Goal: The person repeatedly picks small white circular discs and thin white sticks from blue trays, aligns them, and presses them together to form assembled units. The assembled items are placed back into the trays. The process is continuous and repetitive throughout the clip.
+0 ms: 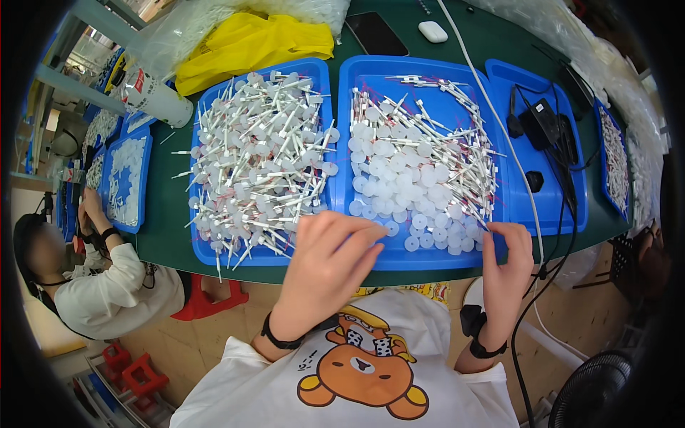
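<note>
A bench (164, 228) with a smooth dark-green top runs underneath and around the middle tray (428, 262), a shallow blue tray with rounded corners and a glossy raised rim. Left of the middle tray, just beside it, is the left tray (322, 82), similar in blue, heaped with a bristling tangle of white sticks and frosted discs. Right of the middle tray is the right tray (556, 192), its smooth floor partly covered by black cables. Beyond the middle tray to the left lies a crumpled, soft yellow bag (253, 50).

The left hand (332, 246) is over the middle tray's front-left corner, fingers half curled, thumb slightly apart from the forefinger; a disc shows at its fingertips, but I cannot tell whether it is pinched. The right hand (503, 250) is at the middle tray's front-right corner, thumb and forefinger almost together at the end of something thin; whether they grip it I cannot tell.

Behind the middle tray lies a flat, glossy black phone (376, 33). To the right of the middle tray sits a blocky black adapter (539, 123); behind it, a smooth, rounded white case (432, 31).

Inside the middle tray, slim, rigid-looking white sticks (471, 167) with thin reddish strands pile toward the back and right side. Round, flat, milky translucent discs (407, 178), some showing a small central hole, overlap from its middle to its front edge.
</note>
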